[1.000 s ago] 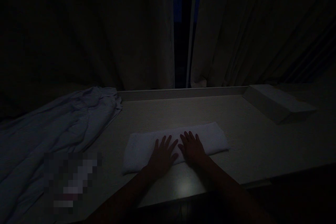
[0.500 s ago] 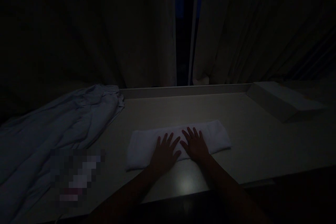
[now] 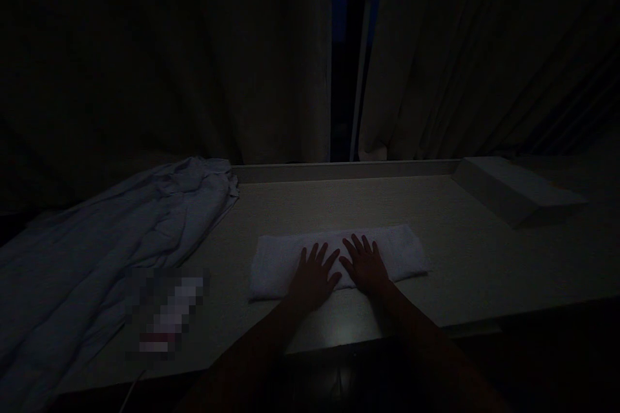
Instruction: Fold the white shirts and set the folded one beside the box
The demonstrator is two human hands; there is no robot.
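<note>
Fingers (image 3: 317,255) on both hands are spread out flat and loose, not curled and not gripping anything. They press down on a white towel (image 3: 402,248) that is folded into a long strip. The left hand (image 3: 312,277) and the right hand (image 3: 365,268) lie side by side, very close, with the thumbs almost touching. Both palms sit on the near edge of the towel, around its middle. Two bare arms reach in from the bottom of the view.

The towel lies flat on a pale table (image 3: 460,271), near the front edge and about in the middle.

To the left, a big crumpled sheet (image 3: 121,239) is spread over the table end and hangs off it. A small blurred thing (image 3: 167,319) lies on the table near the sheet; I cannot tell what it is. Far to the right sits a flat pale block (image 3: 513,190), well apart from the towel. Dark curtains (image 3: 242,77) hang behind the table, with a thin gap between them. The room is very dark.
</note>
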